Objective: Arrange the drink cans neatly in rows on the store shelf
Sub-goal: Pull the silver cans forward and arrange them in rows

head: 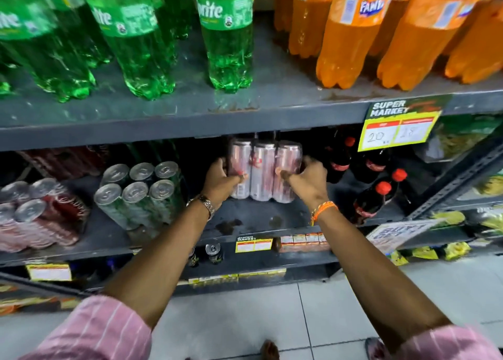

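Got my left hand (pixel 220 181) and right hand (pixel 307 181) clamped on either end of a row of three pink cans (pixel 264 169), standing upright mid-way back on the middle shelf (pixel 258 218). Full cans are probably heavy, and the smooth metal is slippery, so I'd squeeze inward low on the outer two so the middle one doesn't pop out.

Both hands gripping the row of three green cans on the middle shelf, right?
Not green: the head view shows the left hand and right hand gripping the row of three silver-pink cans on the middle shelf. The green cans stand untouched to their left.
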